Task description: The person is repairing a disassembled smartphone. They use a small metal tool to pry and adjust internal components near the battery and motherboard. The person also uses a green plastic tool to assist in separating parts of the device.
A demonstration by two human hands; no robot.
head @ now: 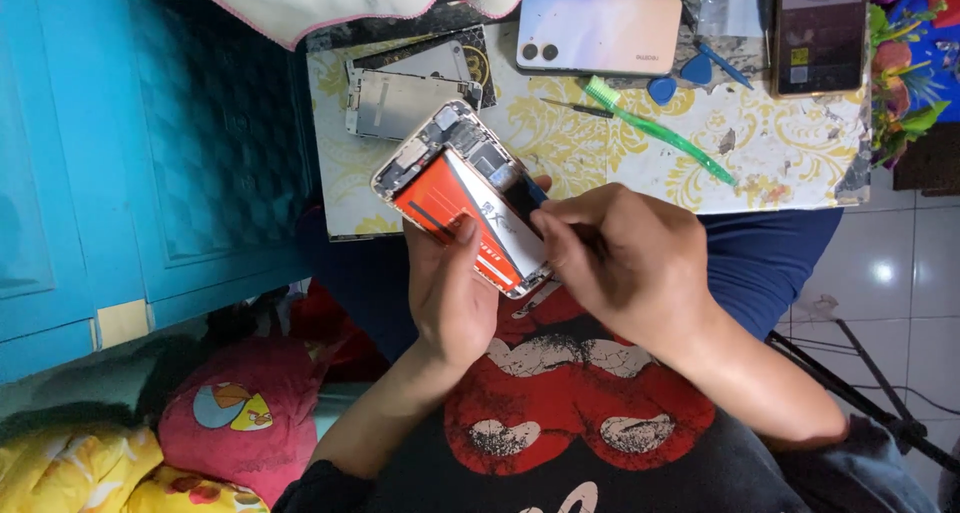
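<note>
My left hand [447, 291] holds an opened smartphone [452, 178] from below, thumb pressed on its orange battery [440, 201]. The phone's back is off and its circuit boards show at the upper end. My right hand [622, 255] is closed around a thin dark tool [530, 188] whose tip rests on the phone's right edge beside the battery. Both hands hover over my lap, just in front of a small work board [780, 153] with a yellow floral pattern.
On the board lie a pale pink phone [598, 33] face down, a removed metal frame [400, 101], a green toothbrush [660, 131], blue picks [680, 78], a small screwdriver [578, 107] and another phone [820, 31] with its screen lit. Blue cabinet [150, 153] at left; cushions [230, 413] lower left.
</note>
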